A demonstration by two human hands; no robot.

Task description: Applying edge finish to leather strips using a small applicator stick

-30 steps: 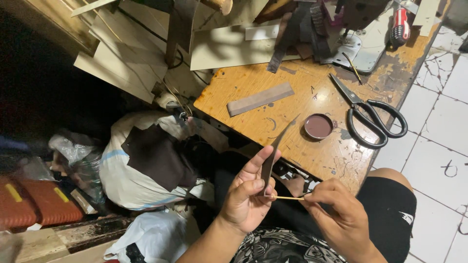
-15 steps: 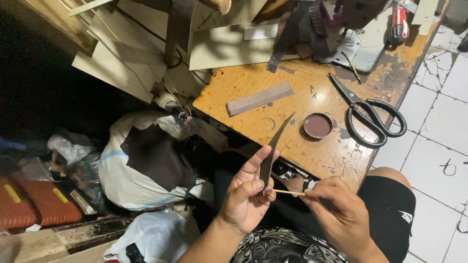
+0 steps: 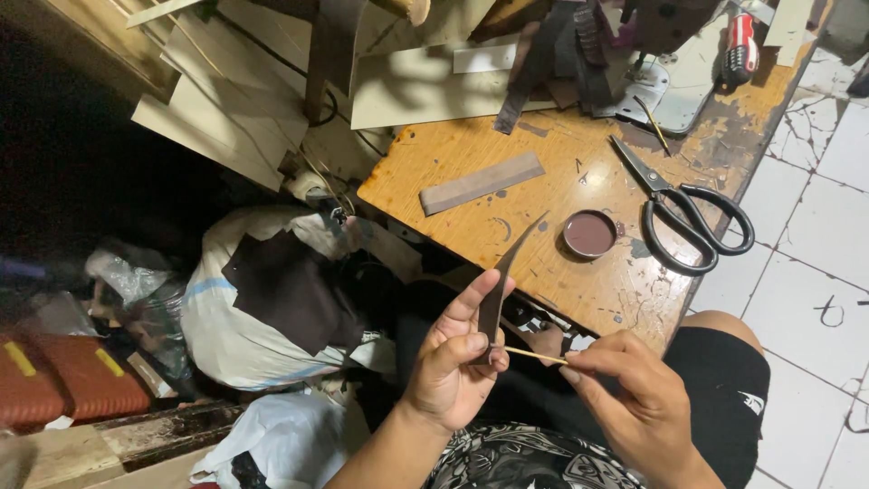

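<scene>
The left hand (image 3: 453,367) keeps its fingers clamped on a dark curved leather strip (image 3: 501,285), held upright above the lap, just below the worktop (image 3: 543,181) edge. The right hand (image 3: 634,403) pinches a thin stick (image 3: 534,356), its tip touching the strip's lower part. Compared with one second ago, almost nothing moved; perhaps the stick shifted slightly.

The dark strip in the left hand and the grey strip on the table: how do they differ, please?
The dark strip is curved and tapers to a point; the grey strip is straight and blunt-ended. The dark strip stands upright, pinched in the left hand; the grey strip lies flat on the table, untouched. Both are narrow and long.
</scene>
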